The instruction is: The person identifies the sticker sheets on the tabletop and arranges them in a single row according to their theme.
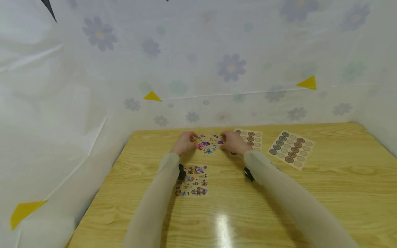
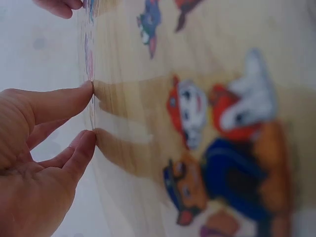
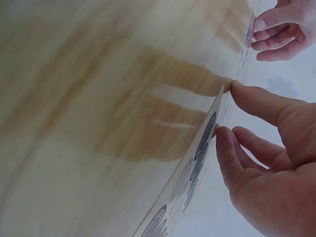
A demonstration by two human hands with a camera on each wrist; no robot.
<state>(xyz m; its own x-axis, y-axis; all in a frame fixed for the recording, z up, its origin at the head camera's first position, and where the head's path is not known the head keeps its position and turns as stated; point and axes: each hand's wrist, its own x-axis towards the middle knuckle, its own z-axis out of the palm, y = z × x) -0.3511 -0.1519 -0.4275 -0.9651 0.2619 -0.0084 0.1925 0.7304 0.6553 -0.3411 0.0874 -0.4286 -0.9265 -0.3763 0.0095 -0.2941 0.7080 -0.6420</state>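
A clear sticker sheet [image 1: 206,144] with small colourful figures lies at the far part of the table, between both hands. My left hand [image 1: 186,143] touches down at its left edge; in the left wrist view the thumb and fingertips stand apart. My right hand [image 1: 233,142] is at the right edge, thumb and fingertips likewise apart and touching down, beside a beige sheet of round stickers [image 1: 258,139] that it partly covers. Nearer me lies another clear sticker sheet [image 1: 196,181] with cartoon dogs, partly hidden by the left wrist.
Farther right, a second beige sheet with rows of round stickers [image 1: 292,148] lies at an angle. The wooden table [image 1: 341,186] ends against a flowered white curtain [image 1: 198,69] at the back and left. Yellow triangles [image 1: 307,83] mark the curtain.
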